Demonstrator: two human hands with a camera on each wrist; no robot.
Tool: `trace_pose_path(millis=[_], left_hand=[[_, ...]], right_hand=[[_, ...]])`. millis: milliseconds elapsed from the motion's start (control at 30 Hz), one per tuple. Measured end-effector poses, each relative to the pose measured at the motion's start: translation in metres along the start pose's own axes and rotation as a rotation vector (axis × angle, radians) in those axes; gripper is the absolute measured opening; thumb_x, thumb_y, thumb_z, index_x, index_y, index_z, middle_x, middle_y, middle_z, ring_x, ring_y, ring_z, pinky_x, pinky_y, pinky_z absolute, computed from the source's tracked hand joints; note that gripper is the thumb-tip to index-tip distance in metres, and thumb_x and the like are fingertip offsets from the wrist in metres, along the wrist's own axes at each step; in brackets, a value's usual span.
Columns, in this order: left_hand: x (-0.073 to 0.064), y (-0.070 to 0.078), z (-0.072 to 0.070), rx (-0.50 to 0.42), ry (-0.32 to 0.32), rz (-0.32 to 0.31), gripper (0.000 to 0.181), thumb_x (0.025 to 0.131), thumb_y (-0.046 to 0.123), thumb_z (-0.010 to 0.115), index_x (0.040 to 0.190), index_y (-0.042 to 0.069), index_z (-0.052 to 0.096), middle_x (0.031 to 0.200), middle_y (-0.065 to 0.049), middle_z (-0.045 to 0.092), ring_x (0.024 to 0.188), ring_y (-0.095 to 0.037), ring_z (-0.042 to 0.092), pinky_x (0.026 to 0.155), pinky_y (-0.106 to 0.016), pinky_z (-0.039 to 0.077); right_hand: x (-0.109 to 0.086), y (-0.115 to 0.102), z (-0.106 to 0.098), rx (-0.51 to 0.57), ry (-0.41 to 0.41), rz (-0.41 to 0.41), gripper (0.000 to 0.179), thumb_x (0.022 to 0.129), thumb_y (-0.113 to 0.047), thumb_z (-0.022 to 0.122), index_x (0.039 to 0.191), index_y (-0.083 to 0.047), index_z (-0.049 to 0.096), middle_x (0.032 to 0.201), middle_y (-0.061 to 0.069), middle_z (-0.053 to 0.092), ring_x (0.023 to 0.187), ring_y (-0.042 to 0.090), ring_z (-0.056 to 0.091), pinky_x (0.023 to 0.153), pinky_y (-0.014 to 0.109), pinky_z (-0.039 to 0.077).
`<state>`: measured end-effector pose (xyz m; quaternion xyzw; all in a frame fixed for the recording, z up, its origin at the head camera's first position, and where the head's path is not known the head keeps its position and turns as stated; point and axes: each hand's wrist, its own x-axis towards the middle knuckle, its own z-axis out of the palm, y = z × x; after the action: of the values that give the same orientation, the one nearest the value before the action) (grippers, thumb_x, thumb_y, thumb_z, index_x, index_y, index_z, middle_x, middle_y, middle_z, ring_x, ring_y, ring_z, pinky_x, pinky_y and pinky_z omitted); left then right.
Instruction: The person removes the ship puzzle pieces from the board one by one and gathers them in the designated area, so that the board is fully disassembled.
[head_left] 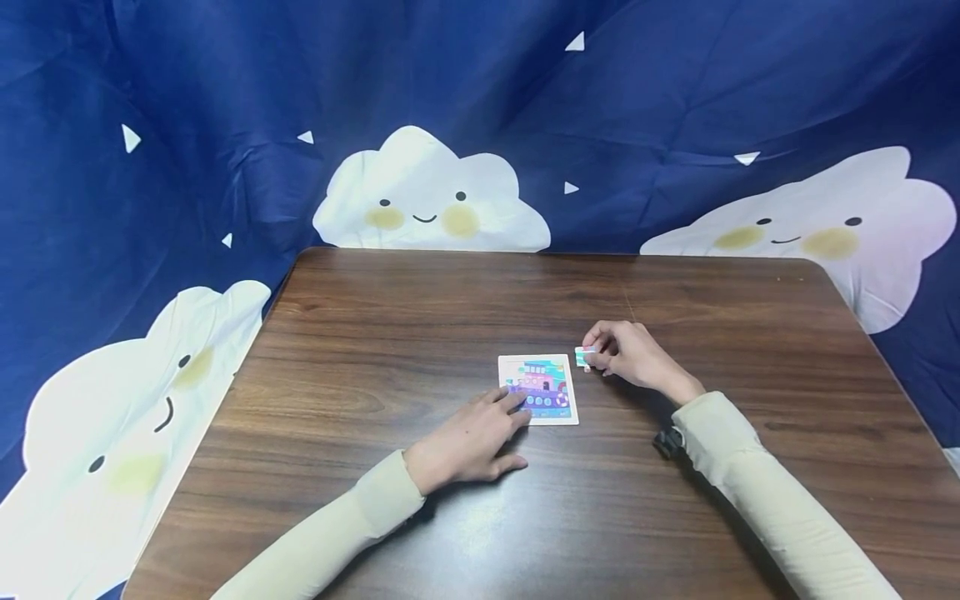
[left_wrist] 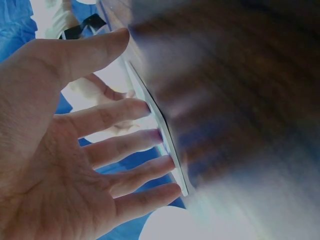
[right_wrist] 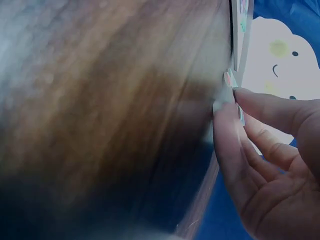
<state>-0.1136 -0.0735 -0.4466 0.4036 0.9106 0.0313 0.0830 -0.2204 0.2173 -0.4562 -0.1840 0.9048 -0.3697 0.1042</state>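
A square picture puzzle [head_left: 551, 385] with a white border lies flat on the table, showing a pink and purple ship on blue water. My left hand [head_left: 472, 437] rests its extended fingertips on the puzzle's left side, covering part of the picture. In the left wrist view those fingers [left_wrist: 145, 137] are straight and spread along the edge of the thin board [left_wrist: 159, 117]. Just right of the puzzle, my right hand [head_left: 633, 354] pinches a small puzzle piece [head_left: 582, 357] between thumb and fingers. Light blue and white show on the piece, partly hidden by the fingertips.
The brown wooden table [head_left: 360, 333] has rounded far corners. Behind and to its left hangs a blue curtain [head_left: 225, 67] with white smiling clouds [head_left: 431, 183]. A small black device [head_left: 667, 442] is worn at the right wrist.
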Motion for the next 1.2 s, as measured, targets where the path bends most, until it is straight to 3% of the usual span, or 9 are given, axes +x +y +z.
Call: trace_pose_path(millis=[167, 367, 567, 933, 1200], left_hand=[[0.000, -0.001, 0.001, 0.009, 0.017, 0.008, 0.064, 0.096, 0.051, 0.069, 0.143, 0.008, 0.060, 0.159, -0.017, 0.050, 0.146, -0.040, 0.050, 0.120, -0.050, 0.044], [-0.001, -0.001, 0.000, 0.001, 0.023, 0.009, 0.063, 0.096, 0.051, 0.070, 0.142, 0.008, 0.061, 0.159, -0.017, 0.051, 0.146, -0.040, 0.051, 0.120, -0.049, 0.044], [0.000, -0.001, 0.000, 0.016, 0.035, 0.006, 0.062, 0.096, 0.051, 0.070, 0.141, 0.009, 0.062, 0.157, -0.016, 0.053, 0.144, -0.039, 0.052, 0.120, -0.048, 0.044], [0.002, -0.002, 0.000, 0.018, 0.039, 0.005, 0.061, 0.095, 0.051, 0.070, 0.139, 0.009, 0.063, 0.156, -0.015, 0.054, 0.143, -0.040, 0.053, 0.118, -0.049, 0.047], [0.002, -0.002, 0.000, 0.013, 0.019, -0.006, 0.061, 0.094, 0.052, 0.071, 0.138, 0.011, 0.064, 0.156, -0.014, 0.054, 0.143, -0.040, 0.053, 0.117, -0.049, 0.048]], right_hand=[[0.001, 0.001, 0.000, -0.086, 0.030, 0.000, 0.012, 0.090, -0.004, 0.077, 0.100, 0.000, 0.072, 0.089, 0.012, 0.068, 0.064, 0.012, 0.062, 0.057, 0.023, 0.054], [0.000, 0.001, -0.001, -0.118, 0.031, 0.020, 0.014, 0.090, -0.008, 0.078, 0.102, -0.002, 0.072, 0.094, 0.013, 0.066, 0.067, 0.013, 0.061, 0.057, 0.024, 0.053], [0.000, -0.003, 0.000, -0.205, 0.064, -0.042, 0.021, 0.091, -0.012, 0.079, 0.108, -0.003, 0.070, 0.099, 0.014, 0.069, 0.084, 0.020, 0.065, 0.080, 0.035, 0.051], [0.005, -0.026, 0.019, -0.297, 0.125, -0.126, 0.026, 0.097, -0.017, 0.072, 0.119, -0.004, 0.069, 0.115, 0.015, 0.070, 0.112, 0.035, 0.061, 0.101, 0.054, 0.048], [0.015, -0.046, 0.032, -0.205, 0.097, -0.197, 0.021, 0.096, -0.012, 0.073, 0.116, -0.003, 0.072, 0.112, 0.013, 0.072, 0.108, 0.032, 0.068, 0.096, 0.050, 0.055]])
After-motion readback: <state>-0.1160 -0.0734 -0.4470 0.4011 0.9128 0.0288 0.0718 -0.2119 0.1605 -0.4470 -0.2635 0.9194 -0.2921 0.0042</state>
